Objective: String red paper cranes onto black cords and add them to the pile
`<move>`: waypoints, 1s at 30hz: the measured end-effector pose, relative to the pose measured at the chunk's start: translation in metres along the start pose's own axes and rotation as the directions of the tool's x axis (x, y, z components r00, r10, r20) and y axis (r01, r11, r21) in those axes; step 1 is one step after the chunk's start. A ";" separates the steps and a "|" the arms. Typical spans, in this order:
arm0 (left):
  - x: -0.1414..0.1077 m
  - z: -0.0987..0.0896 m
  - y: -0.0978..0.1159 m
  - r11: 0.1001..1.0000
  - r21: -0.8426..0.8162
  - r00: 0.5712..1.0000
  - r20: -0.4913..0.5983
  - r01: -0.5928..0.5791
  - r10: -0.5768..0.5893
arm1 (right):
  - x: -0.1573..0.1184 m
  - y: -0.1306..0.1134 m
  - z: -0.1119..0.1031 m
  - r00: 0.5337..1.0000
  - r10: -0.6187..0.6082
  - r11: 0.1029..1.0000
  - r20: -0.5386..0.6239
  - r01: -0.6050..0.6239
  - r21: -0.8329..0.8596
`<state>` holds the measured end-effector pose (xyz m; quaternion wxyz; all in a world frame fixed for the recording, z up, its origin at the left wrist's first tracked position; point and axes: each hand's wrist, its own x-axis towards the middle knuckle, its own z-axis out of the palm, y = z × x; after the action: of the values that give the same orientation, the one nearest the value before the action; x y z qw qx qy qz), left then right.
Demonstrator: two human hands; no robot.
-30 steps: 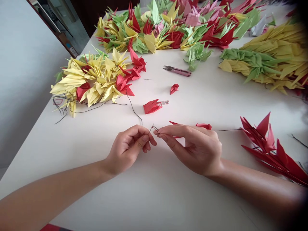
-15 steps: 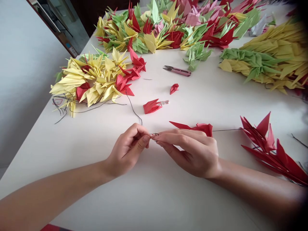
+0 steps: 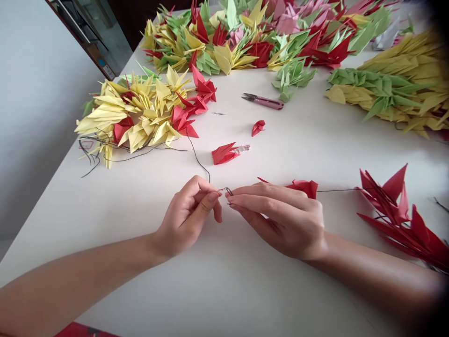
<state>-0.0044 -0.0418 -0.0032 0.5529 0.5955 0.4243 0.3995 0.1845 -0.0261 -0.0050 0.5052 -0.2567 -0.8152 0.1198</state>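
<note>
Over the white table [image 3: 224, 295], left hand [image 3: 192, 215] and right hand [image 3: 291, 220], slightly apart, each pinch dark thread [image 3: 199, 163], presumably to keep the loop [image 3: 229, 191] steady

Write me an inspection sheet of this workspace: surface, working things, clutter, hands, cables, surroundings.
Surface: white table, multicoloured paper heap along its far side.
Working things: black thread running to the left hand; red paper cluster at right, another thread stretch leading from it to red paper partly hidden behind the right hand.
Clutter: pink-handled snips; small red piece; yellow-and-red paper bundle at left.
Left hand: thumb and forefinger pinch a thin item, too small to identify.
Right hand: fingertips together on a dark loop.
Cables: nothing seen.
Surroundings: pale wall at left.
</note>
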 end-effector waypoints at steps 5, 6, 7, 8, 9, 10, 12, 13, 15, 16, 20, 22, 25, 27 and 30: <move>-0.001 0.001 0.001 1.000 -0.004 1.000 0.021 0.009 -0.009 | 0.000 0.002 0.000 0.999 -0.014 0.999 0.039 0.012 0.033; -0.002 0.001 0.001 1.000 -0.002 1.000 0.025 0.008 -0.008 | -0.001 0.002 0.001 0.999 -0.015 0.999 0.045 0.013 0.045; -0.002 0.001 0.001 1.000 -0.003 1.000 0.027 0.006 -0.006 | -0.001 0.002 0.001 0.999 -0.016 0.998 0.050 0.013 0.055; -0.002 0.001 0.001 1.000 -0.007 1.000 0.024 0.003 -0.003 | -0.001 0.002 0.002 0.998 -0.018 0.998 0.057 0.014 0.063; -0.002 0.002 0.001 1.000 -0.017 1.000 0.021 0.000 0.001 | -0.001 0.002 0.003 0.998 -0.020 0.998 0.064 0.015 0.068; -0.002 0.002 0.001 1.000 -0.030 1.000 0.016 -0.002 0.003 | -0.001 0.002 0.003 0.997 -0.022 0.998 0.069 0.018 0.068; -0.002 0.003 0.002 0.998 -0.067 1.000 -0.003 -0.005 0.005 | 0.000 0.001 0.005 0.997 -0.029 0.999 0.078 0.025 0.046; -0.002 0.003 0.002 0.996 -0.090 1.000 -0.012 -0.006 0.005 | 0.000 0.000 0.005 0.997 -0.032 0.999 0.074 0.031 0.014; -0.001 0.005 0.004 0.990 -0.140 0.999 -0.037 -0.013 0.008 | 0.000 -0.001 0.006 0.998 -0.046 0.994 0.045 0.050 -0.099; -0.001 0.005 0.004 0.987 -0.160 0.999 -0.050 -0.015 0.007 | 0.000 -0.002 0.006 0.997 -0.073 0.984 0.012 0.074 -0.165; -0.001 0.006 0.006 0.989 -0.148 0.994 -0.111 0.001 -0.018 | 0.000 -0.005 0.004 0.961 -0.270 0.909 -0.060 0.234 -0.346; -0.001 0.006 0.006 0.992 -0.129 0.991 -0.132 0.010 -0.028 | 0.002 -0.006 0.003 0.946 -0.325 0.881 0.018 0.310 -0.359; -0.001 0.006 0.004 0.990 -0.138 0.990 -0.138 -0.020 0.001 | 0.004 -0.009 0.003 0.931 -0.348 0.879 0.112 0.365 -0.307; -0.001 0.005 0.002 0.989 -0.136 0.986 -0.162 -0.064 0.041 | 0.004 -0.010 0.004 0.932 -0.342 0.890 0.123 0.363 -0.276; -0.001 0.005 0.000 0.987 -0.110 0.974 -0.208 -0.120 0.095 | 0.003 -0.010 0.006 0.940 -0.319 0.908 0.123 0.341 -0.242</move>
<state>-0.0001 -0.0446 -0.0032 0.5197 0.5393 0.4202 0.5124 0.1747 -0.0319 -0.0011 0.4470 -0.1742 -0.8750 -0.0651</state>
